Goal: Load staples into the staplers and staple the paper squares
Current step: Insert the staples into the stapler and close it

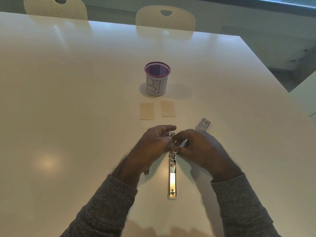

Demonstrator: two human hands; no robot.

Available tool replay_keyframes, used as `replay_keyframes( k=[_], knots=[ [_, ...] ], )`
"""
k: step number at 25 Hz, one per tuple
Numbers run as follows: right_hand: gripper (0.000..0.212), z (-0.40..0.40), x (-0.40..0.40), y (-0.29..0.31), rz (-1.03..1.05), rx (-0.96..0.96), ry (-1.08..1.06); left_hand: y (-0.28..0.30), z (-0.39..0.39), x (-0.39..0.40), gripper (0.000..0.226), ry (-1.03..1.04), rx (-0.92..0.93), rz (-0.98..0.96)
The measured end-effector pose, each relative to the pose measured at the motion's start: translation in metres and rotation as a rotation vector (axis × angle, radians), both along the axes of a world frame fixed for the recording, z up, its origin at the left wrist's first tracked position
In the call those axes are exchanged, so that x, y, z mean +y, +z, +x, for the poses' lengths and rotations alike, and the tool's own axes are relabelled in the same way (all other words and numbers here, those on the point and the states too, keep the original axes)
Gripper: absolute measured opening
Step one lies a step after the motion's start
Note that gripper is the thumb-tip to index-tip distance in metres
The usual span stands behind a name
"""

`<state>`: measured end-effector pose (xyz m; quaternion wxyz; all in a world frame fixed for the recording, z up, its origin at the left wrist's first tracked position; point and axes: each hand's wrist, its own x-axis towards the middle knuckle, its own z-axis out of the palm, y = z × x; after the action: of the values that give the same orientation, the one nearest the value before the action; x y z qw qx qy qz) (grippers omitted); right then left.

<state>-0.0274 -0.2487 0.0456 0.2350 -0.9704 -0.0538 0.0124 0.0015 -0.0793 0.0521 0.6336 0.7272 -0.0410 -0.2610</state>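
Note:
A silver metal stapler (172, 178) lies swung fully open on the white table (68, 108), its long axis pointing away from me. My left hand (152, 146) and my right hand (198, 147) both pinch its far half, fingers meeting around the magazine. Whether staples sit between the fingertips is hidden. Two beige paper squares lie side by side beyond my hands, the left square (147, 111) and the right square (168, 108). A small grey staple box (203, 124) rests just past my right hand. A bit of shiny metal (146, 172) peeks out under my left wrist.
A purple mesh cup (157, 79) wrapped in white paper with blue letters stands behind the squares. Two perforated cream chairs (165, 18) face the table's far edge. The table's right edge runs diagonally at the upper right.

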Motion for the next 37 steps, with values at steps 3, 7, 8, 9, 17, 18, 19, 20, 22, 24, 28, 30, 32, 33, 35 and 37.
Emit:
replay_keyframes(
  k=[3,7,8,9,17,18,19,20,22,24,28,30,32,33,35,37],
  knots=[
    [0.021,0.0,0.001,0.0,-0.023,-0.004,0.011,0.0,0.0,0.001,0.043,-0.001,0.02,-0.02],
    [0.022,0.0,0.002,0.0,-0.048,-0.042,0.036,0.0,0.0,0.001,0.043,-0.01,0.031,-0.026],
    [0.024,0.0,0.002,0.001,-0.049,-0.049,0.04,0.001,0.001,0.001,0.042,-0.009,0.034,-0.03],
    [0.027,0.0,0.002,0.003,-0.046,-0.052,0.04,0.001,0.001,0.001,0.042,-0.007,0.032,-0.029],
    [0.019,0.009,0.004,0.012,-0.117,0.075,0.092,0.001,0.0,0.0,0.041,0.023,0.049,-0.049],
    [0.018,0.011,0.005,0.015,-0.14,0.085,0.104,0.001,0.0,0.0,0.041,0.017,0.047,-0.047],
    [0.017,0.012,0.006,0.017,-0.16,0.096,0.111,0.001,0.0,0.0,0.041,0.015,0.045,-0.042],
    [0.017,0.013,0.007,0.019,-0.177,0.101,0.116,0.002,0.001,0.0,0.042,0.013,0.043,-0.037],
    [0.017,0.013,0.009,0.021,-0.229,0.098,0.132,0.002,0.0,0.0,0.043,0.01,0.051,-0.042],
    [0.018,0.014,0.012,0.022,-0.288,0.085,0.155,0.002,0.0,0.0,0.043,0.008,0.057,-0.051],
    [0.023,0.013,0.01,0.022,-0.287,0.078,0.127,0.003,0.0,0.0,0.041,0.019,0.065,-0.065],
    [0.02,0.003,-0.001,0.022,-0.089,0.107,0.053,0.003,0.001,0.001,0.04,0.032,0.066,-0.069],
    [0.015,-0.013,-0.008,0.021,0.165,0.156,0.013,0.003,0.001,0.001,0.04,0.045,0.06,-0.071],
    [0.016,-0.021,-0.008,0.019,0.223,0.164,0.011,0.003,0.001,0.0,0.04,0.046,0.057,-0.066],
    [0.013,-0.03,-0.001,0.008,0.226,0.104,0.011,0.003,0.0,-0.001,0.04,0.034,0.044,-0.048],
    [0.008,-0.031,0.006,0.001,0.227,-0.015,0.004,0.002,-0.001,-0.001,0.041,0.03,0.029,-0.042]
  ],
)
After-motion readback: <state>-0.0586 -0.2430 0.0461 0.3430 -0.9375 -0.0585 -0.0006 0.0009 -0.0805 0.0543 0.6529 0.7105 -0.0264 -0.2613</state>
